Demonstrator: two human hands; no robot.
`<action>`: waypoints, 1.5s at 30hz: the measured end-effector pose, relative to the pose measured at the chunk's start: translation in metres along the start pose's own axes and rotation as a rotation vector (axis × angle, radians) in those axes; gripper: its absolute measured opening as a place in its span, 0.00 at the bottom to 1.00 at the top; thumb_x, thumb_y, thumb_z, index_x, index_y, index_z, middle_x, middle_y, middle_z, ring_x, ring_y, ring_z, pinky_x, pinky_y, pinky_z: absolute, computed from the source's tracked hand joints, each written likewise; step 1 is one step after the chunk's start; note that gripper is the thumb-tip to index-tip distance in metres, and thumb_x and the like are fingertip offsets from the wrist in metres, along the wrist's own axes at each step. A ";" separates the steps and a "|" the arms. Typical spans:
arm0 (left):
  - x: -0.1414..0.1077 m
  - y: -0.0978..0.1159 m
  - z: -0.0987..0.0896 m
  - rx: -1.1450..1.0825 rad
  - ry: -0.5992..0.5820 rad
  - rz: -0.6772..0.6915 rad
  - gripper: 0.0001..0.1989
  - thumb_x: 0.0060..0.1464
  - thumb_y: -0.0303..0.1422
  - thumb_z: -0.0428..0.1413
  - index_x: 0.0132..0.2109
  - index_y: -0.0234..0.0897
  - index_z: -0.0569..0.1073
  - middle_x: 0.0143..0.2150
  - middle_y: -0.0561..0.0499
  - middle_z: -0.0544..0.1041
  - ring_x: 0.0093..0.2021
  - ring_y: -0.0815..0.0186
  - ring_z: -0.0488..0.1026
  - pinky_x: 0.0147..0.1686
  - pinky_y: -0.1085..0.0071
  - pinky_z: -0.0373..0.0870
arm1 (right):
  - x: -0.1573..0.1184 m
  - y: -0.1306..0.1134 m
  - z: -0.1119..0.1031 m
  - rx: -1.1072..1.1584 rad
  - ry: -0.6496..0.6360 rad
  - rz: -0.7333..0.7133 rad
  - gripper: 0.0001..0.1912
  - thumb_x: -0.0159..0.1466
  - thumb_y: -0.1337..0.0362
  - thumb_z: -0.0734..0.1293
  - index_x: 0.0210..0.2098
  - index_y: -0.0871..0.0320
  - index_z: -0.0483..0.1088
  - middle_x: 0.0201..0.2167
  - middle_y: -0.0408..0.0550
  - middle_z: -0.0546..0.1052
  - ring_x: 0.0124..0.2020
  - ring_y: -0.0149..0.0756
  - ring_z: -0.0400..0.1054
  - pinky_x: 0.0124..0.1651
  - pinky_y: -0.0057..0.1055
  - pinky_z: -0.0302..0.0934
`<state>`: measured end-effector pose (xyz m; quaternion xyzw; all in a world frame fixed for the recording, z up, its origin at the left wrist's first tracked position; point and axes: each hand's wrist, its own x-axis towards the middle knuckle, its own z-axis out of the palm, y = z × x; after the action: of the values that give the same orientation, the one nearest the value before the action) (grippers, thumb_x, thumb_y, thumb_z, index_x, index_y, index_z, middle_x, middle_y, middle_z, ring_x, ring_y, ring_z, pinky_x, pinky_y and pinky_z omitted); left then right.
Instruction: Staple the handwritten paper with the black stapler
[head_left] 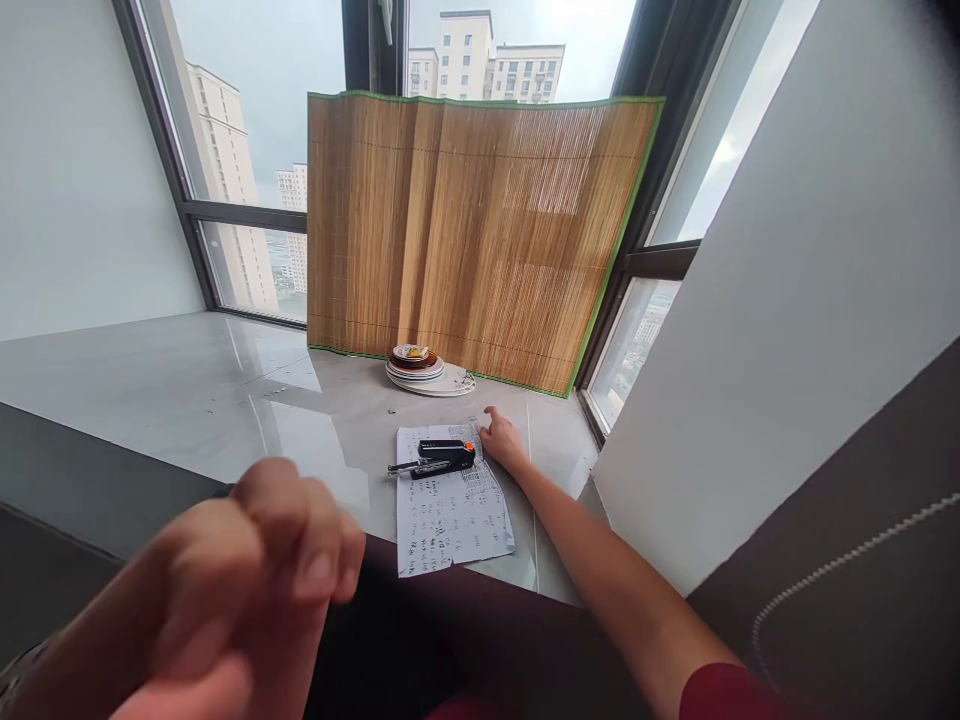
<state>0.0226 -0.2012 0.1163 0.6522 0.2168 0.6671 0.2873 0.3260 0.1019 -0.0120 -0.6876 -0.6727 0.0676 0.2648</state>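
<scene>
My left hand (277, 560) is raised close to the camera at the lower left, blurred, its fingers curled in; nothing shows between them. Further off, my right hand (501, 438) rests at the right edge of a paper sheet (465, 525), one finger stretched out, holding nothing that I can see. A black stapler (442, 457) with an orange-red spot at its right end lies across the upper part of the sheet, just left of my right hand. Handwriting and a denser block of text cover the sheet, whose near edge reaches over the ledge.
Behind the sheet, a stack of plates (420, 375) sits on the glossy tiled ledge (330, 400). A bamboo mat (465, 240) with green edging leans against the windows. White walls flank both sides. A beaded cord (840, 570) hangs at the right.
</scene>
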 end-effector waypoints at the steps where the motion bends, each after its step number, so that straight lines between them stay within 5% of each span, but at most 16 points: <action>1: 0.021 -0.004 0.005 -0.034 0.023 -0.004 0.14 0.61 0.50 0.59 0.33 0.48 0.74 0.34 0.47 0.72 0.37 0.57 0.70 0.31 0.62 0.71 | 0.000 0.002 -0.001 0.028 0.002 0.018 0.22 0.66 0.66 0.60 0.60 0.53 0.63 0.44 0.48 0.79 0.49 0.41 0.71 0.46 0.32 0.59; 5: 0.086 -0.063 0.011 -0.060 0.121 -0.029 0.13 0.49 0.41 0.71 0.29 0.41 0.76 0.31 0.51 0.68 0.35 0.64 0.68 0.36 0.66 0.68 | 0.000 0.009 -0.003 0.123 0.014 0.052 0.14 0.65 0.67 0.60 0.50 0.54 0.68 0.34 0.43 0.78 0.38 0.35 0.72 0.36 0.27 0.57; 10: 0.132 -0.208 -0.027 0.177 0.249 -0.151 0.12 0.50 0.42 0.67 0.34 0.38 0.81 0.35 0.50 0.75 0.37 0.64 0.71 0.40 0.66 0.70 | 0.000 0.006 -0.003 0.226 0.060 0.009 0.11 0.63 0.67 0.62 0.44 0.54 0.71 0.30 0.42 0.76 0.34 0.35 0.70 0.34 0.27 0.54; 14: 0.155 -0.292 -0.062 0.766 0.008 -0.305 0.14 0.60 0.40 0.55 0.36 0.35 0.81 0.40 0.43 0.80 0.40 0.59 0.75 0.46 0.62 0.72 | -0.002 -0.003 -0.004 0.311 0.119 -0.046 0.11 0.64 0.66 0.60 0.42 0.55 0.72 0.25 0.41 0.73 0.30 0.36 0.67 0.35 0.29 0.55; 17: 0.157 -0.323 -0.072 0.835 -0.133 -0.301 0.16 0.63 0.34 0.50 0.39 0.36 0.82 0.46 0.42 0.81 0.48 0.57 0.76 0.53 0.60 0.71 | -0.006 -0.015 -0.005 0.378 0.159 -0.101 0.14 0.68 0.59 0.57 0.43 0.55 0.72 0.27 0.43 0.73 0.31 0.36 0.67 0.38 0.30 0.59; 21: 0.147 -0.343 -0.077 0.950 -0.390 -0.294 0.20 0.60 0.26 0.48 0.54 0.37 0.79 0.63 0.43 0.75 0.65 0.55 0.68 0.64 0.57 0.63 | -0.017 -0.029 -0.009 0.624 0.011 -0.394 0.22 0.72 0.48 0.56 0.47 0.56 0.73 0.36 0.47 0.76 0.39 0.37 0.70 0.44 0.31 0.63; 24: 0.139 -0.349 -0.080 1.078 -0.511 -0.294 0.23 0.62 0.23 0.46 0.59 0.37 0.75 0.65 0.43 0.73 0.67 0.55 0.65 0.66 0.56 0.60 | -0.027 -0.037 -0.014 0.737 -0.148 -0.575 0.25 0.71 0.43 0.58 0.51 0.55 0.72 0.42 0.48 0.76 0.43 0.38 0.70 0.46 0.32 0.63; 30: 0.133 -0.341 -0.079 1.130 -0.490 -0.256 0.17 0.63 0.24 0.46 0.53 0.36 0.75 0.56 0.41 0.77 0.58 0.55 0.72 0.60 0.58 0.65 | -0.038 -0.051 -0.019 0.677 -0.240 -0.692 0.24 0.69 0.42 0.62 0.52 0.54 0.73 0.44 0.49 0.76 0.42 0.37 0.68 0.43 0.30 0.62; 34: 0.132 -0.336 -0.077 1.122 -0.517 -0.243 0.22 0.62 0.21 0.46 0.58 0.38 0.72 0.55 0.43 0.77 0.55 0.58 0.73 0.57 0.62 0.66 | -0.039 -0.055 -0.018 0.652 -0.244 -0.740 0.23 0.67 0.46 0.68 0.54 0.54 0.72 0.45 0.48 0.76 0.44 0.38 0.70 0.46 0.31 0.63; 38: 0.131 -0.332 -0.075 1.108 -0.540 -0.228 0.18 0.63 0.22 0.46 0.49 0.40 0.78 0.52 0.45 0.78 0.53 0.59 0.74 0.57 0.63 0.66 | -0.039 -0.055 -0.017 0.569 -0.241 -0.795 0.20 0.62 0.53 0.74 0.51 0.54 0.73 0.45 0.48 0.78 0.45 0.39 0.71 0.52 0.34 0.63; 45: 0.133 -0.321 -0.077 1.136 -0.434 -0.203 0.11 0.67 0.27 0.46 0.44 0.38 0.74 0.48 0.43 0.76 0.49 0.56 0.73 0.52 0.60 0.68 | -0.041 -0.057 -0.012 0.364 -0.181 -0.828 0.19 0.61 0.64 0.73 0.52 0.55 0.73 0.45 0.51 0.78 0.47 0.42 0.71 0.52 0.35 0.63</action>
<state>-0.0192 0.1320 -0.0017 0.8004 0.5359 0.2686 -0.0055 0.2776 0.0568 0.0135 -0.2945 -0.8883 0.1331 0.3262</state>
